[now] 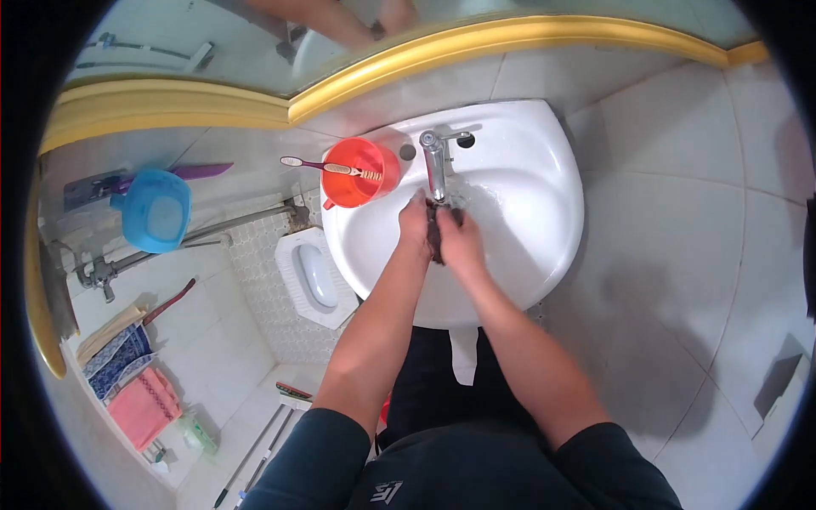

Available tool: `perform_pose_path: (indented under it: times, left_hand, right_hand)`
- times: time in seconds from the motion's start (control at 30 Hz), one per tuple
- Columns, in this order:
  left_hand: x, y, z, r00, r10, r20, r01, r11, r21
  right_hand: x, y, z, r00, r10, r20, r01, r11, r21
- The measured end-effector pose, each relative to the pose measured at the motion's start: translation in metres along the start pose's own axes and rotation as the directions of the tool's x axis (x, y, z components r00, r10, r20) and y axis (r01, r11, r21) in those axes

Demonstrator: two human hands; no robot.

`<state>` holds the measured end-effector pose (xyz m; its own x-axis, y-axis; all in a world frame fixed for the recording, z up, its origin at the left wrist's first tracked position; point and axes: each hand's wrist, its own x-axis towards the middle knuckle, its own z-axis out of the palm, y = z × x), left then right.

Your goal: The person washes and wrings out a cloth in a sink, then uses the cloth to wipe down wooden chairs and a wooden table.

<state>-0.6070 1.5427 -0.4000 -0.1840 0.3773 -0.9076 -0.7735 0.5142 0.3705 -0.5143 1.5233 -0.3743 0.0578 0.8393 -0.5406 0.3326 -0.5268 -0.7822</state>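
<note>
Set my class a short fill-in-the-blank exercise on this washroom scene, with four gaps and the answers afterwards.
1. A purple-and-white toothbrush lies across the open top of a plastic cup coloured ____.
2. Over the white ceramic sink, the person's left hand and ____ hand hold a small dark item near the silver metal faucet.
3. The mirror frame is ____.
4. Away from the sink, a plastic mug is ____.

Missing words: red; right; yellow; blue.
</note>
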Motion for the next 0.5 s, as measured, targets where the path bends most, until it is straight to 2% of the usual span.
perform_pose_path:
  times: [0.03,0.13,0.17,0.2,0.27,0.3,0.33,0.37,0.4,0.47,0.5]
  left_hand:
    - [0.002,-0.004,-0.005,1.000,0.012,0.017,-0.013,0.999,0.053]
    - [-0.021,-0.035,0.000,1.000,0.019,0.011,-0.021,0.973,0.231]
    - [-0.055,-0.029,0.014,0.998,-0.044,0.034,0.030,0.941,0.338]
    - [-0.055,-0.026,0.011,0.996,-0.049,0.072,0.025,0.949,0.314]
    - [-0.003,-0.030,-0.010,0.996,0.071,0.057,-0.075,0.995,0.071]
    - [0.011,-0.022,-0.023,0.995,-0.010,0.102,0.020,0.995,-0.098]
    - [0.022,-0.019,-0.039,0.990,-0.107,0.097,0.115,0.990,-0.081]
    - [0.010,-0.023,-0.029,0.995,-0.031,0.090,0.038,0.996,-0.084]
    - [-0.005,-0.029,-0.013,0.995,0.055,0.086,-0.048,0.995,-0.084]
    - [-0.027,-0.050,0.003,0.997,0.068,0.030,-0.072,0.980,0.184]
    - [-0.030,-0.053,0.004,0.996,0.036,0.076,-0.049,0.984,0.173]
  right_hand:
    - [-0.012,-0.016,-0.008,0.998,-0.061,0.027,0.063,0.995,-0.071]
    - [0.058,0.016,-0.015,0.983,0.182,-0.027,-0.183,0.968,-0.171]
    - [0.068,0.015,-0.024,0.983,0.183,-0.008,-0.179,0.951,-0.251]
    - [0.065,0.011,-0.021,0.992,0.126,-0.009,-0.125,0.963,-0.239]
    - [0.029,0.011,-0.007,1.000,0.026,-0.010,-0.028,0.975,-0.219]
    - [0.002,-0.002,-0.005,0.999,-0.006,0.047,0.015,0.980,-0.196]
    - [-0.018,-0.016,-0.008,0.994,-0.043,0.103,0.061,0.983,-0.174]
    - [-0.008,-0.006,-0.005,0.993,-0.055,0.105,0.070,0.988,-0.138]
    - [0.013,0.003,-0.007,0.998,0.018,0.059,-0.006,0.982,-0.191]
    - [0.066,0.019,-0.019,0.989,0.144,-0.044,-0.151,0.950,-0.273]
    - [0.084,0.034,-0.019,0.993,0.121,-0.014,-0.121,0.970,-0.209]
